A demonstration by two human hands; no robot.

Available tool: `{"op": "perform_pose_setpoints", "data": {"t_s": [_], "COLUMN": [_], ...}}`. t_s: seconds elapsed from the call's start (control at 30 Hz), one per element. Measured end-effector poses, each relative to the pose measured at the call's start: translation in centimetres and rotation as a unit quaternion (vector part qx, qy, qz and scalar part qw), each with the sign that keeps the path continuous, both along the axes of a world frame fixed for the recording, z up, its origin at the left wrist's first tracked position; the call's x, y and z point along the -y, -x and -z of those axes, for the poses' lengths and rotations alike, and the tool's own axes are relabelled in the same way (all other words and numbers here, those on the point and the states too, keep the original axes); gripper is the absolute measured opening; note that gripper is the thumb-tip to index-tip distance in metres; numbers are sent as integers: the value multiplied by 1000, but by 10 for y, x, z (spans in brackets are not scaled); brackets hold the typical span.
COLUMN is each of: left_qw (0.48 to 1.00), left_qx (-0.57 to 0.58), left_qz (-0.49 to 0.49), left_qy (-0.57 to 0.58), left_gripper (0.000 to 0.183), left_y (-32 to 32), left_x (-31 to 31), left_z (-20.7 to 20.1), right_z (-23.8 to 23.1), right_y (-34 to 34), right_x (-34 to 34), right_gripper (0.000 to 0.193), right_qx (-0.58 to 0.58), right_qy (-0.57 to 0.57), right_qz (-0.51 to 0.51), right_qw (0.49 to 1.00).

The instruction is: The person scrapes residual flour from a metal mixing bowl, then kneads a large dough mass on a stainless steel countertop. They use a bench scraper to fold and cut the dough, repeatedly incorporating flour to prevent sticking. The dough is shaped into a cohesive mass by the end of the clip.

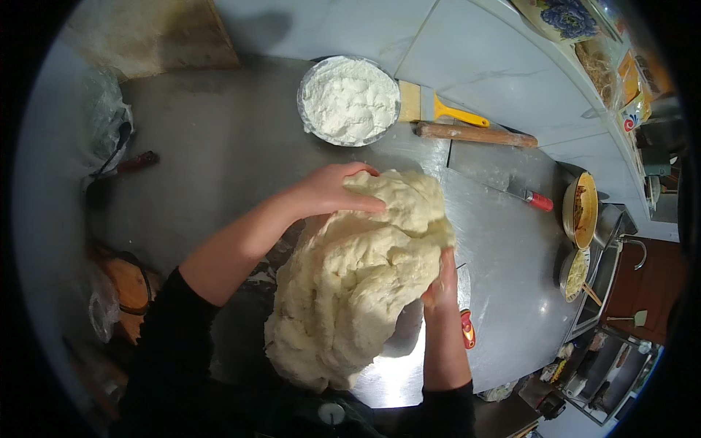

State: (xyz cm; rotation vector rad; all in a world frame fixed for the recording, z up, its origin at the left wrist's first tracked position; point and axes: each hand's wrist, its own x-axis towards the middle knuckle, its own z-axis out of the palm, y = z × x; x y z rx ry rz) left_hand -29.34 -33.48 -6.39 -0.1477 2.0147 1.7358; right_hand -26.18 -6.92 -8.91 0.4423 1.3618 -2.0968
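Left hand [332, 191], thumb spread, and right hand [441, 283], fingers partly hidden, grip 1 large, cream-coloured dough mass [358, 274] before me; beyond them, 1 round bowl [349, 144] of white powder [350, 98].

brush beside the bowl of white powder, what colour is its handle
The brush handle is yellow, seen best in the head view.

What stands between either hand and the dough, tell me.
Nothing visible does: the left hand is directly on the dough near its far end, and the right hand directly against its right side.
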Motion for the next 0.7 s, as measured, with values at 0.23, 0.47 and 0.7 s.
{"op": "perform_pose_setpoints", "data": {"t_s": [0.23, 0.47, 0.7], "left_qw": [938, 975, 982], "left_qx": [13, -132, -113], "left_qz": [-204, -82, -142], "left_qy": [-279, 162, -59], "left_gripper": [42, 26, 49], "left_y": [-142, -255, -171], "left_x": [26, 45, 19], "left_z": [-4, -46, -53], "right_z": [-85, -130, -136], "right_y": [-4, -98, -139], "right_x": [33, 33, 21], "right_gripper": [86, 41, 37], "right_qx": [-345, -609, -668], "right_qy": [-29, -157, -298], "right_qz": [-312, -579, -537], "right_qw": [885, 519, 420]}}
